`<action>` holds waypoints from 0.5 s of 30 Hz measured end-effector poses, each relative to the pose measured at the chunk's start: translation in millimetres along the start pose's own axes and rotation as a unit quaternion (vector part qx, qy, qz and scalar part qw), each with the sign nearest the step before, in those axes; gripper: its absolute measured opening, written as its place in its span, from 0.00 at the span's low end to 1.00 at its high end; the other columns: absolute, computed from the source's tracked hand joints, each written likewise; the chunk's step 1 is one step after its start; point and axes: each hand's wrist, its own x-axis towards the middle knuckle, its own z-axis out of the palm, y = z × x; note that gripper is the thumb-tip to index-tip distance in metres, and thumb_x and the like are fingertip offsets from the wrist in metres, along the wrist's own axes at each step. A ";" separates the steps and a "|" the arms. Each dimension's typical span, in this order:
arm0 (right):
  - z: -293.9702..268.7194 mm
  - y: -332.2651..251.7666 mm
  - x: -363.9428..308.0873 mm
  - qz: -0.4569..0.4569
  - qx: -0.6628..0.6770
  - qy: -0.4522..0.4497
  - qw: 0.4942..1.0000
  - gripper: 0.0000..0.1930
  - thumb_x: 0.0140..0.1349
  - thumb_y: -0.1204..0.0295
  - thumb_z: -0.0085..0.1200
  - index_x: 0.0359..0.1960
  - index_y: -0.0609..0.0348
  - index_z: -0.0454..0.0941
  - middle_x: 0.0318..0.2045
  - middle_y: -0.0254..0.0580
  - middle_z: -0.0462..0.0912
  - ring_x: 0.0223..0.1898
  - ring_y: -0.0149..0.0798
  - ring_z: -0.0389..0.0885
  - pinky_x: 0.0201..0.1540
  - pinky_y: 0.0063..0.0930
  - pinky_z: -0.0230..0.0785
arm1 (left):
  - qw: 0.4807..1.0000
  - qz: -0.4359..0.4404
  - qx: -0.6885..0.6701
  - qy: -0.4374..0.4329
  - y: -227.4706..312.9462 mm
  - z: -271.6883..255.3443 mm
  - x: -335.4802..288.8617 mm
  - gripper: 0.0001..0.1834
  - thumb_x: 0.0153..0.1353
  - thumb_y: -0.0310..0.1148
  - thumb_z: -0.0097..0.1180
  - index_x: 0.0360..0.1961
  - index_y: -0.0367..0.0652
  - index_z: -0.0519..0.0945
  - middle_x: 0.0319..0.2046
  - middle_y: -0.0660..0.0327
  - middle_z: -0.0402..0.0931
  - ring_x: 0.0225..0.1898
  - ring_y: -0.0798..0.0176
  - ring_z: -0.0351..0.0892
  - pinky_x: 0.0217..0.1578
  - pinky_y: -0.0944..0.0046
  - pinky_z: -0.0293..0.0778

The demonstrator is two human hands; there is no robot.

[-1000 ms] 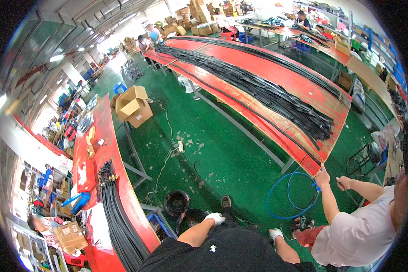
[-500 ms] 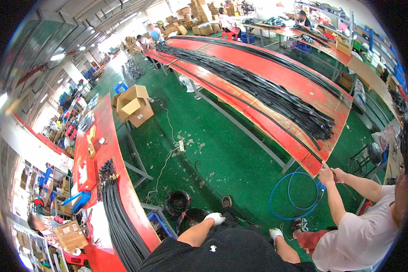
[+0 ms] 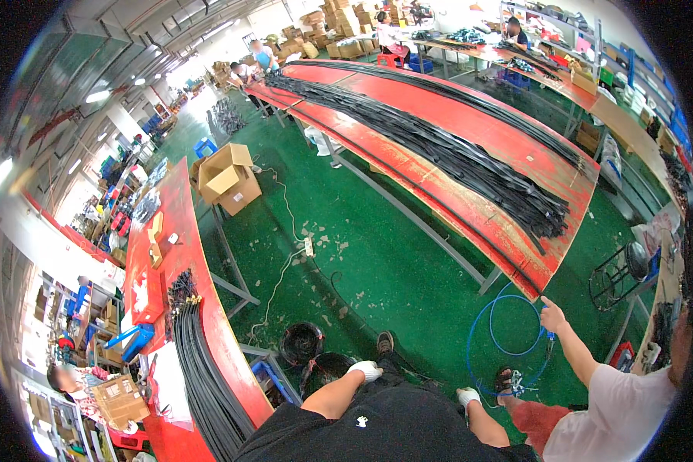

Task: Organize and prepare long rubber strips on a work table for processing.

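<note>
My left hand (image 3: 368,371), in a white glove, hangs by my thigh above a black bucket (image 3: 331,373). My right hand (image 3: 467,396), also gloved in white, is low at my other side, near the co-worker's foot. Neither hand shows anything held, and the fingers are too small to read. At the near corner of the long red table (image 3: 543,266), a co-worker's bare hand (image 3: 551,316) touches the end of a long black strip (image 3: 481,248) lying along the edge. A blue hose (image 3: 473,339) loops beside that person's arm.
Bundles of black strips (image 3: 454,150) cover the long table. At left, another red table (image 3: 215,316) carries black hoses (image 3: 200,369) and a blue tool (image 3: 135,339). An open cardboard box (image 3: 231,181), a white cable (image 3: 279,273) and a second bucket (image 3: 301,343) are nearby.
The co-worker has leaned back and lower; one hand stays at the table corner, the other is out of sight. The blue hose loop has shifted and hangs lower. My hands have barely moved.
</note>
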 end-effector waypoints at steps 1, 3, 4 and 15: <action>3.4 9.2 8.7 -0.001 0.008 0.004 1.000 0.20 0.66 0.59 0.58 0.51 0.63 0.82 0.47 0.51 0.86 0.48 0.47 0.84 0.52 0.40 0.73 | 1.000 0.003 0.005 -0.001 2.9 -1.9 -1.1 0.30 0.65 0.54 0.50 0.57 0.41 0.81 0.56 0.48 0.80 0.60 0.45 0.78 0.59 0.53 0.71; 11.0 26.5 28.1 -0.005 0.022 0.012 1.000 0.20 0.65 0.60 0.58 0.51 0.63 0.82 0.44 0.49 0.87 0.44 0.45 0.84 0.49 0.39 0.74 | 1.000 0.007 0.009 -0.003 5.9 -3.7 -1.5 0.30 0.65 0.54 0.50 0.57 0.41 0.81 0.56 0.48 0.80 0.59 0.45 0.78 0.59 0.52 0.71; 12.0 29.0 31.3 -0.004 0.021 0.013 1.000 0.20 0.65 0.60 0.59 0.50 0.63 0.83 0.43 0.49 0.87 0.43 0.44 0.84 0.48 0.39 0.74 | 1.000 0.006 0.010 -0.004 5.5 -3.7 -1.2 0.30 0.65 0.54 0.50 0.57 0.41 0.81 0.56 0.48 0.80 0.59 0.45 0.78 0.59 0.52 0.71; 0.8 7.3 8.9 0.007 0.028 0.005 1.000 0.21 0.66 0.59 0.58 0.51 0.65 0.81 0.46 0.52 0.86 0.47 0.46 0.83 0.51 0.41 0.73 | 1.000 0.005 0.006 -0.013 2.3 -2.4 4.5 0.30 0.65 0.54 0.49 0.56 0.41 0.81 0.57 0.47 0.80 0.59 0.45 0.78 0.59 0.52 0.71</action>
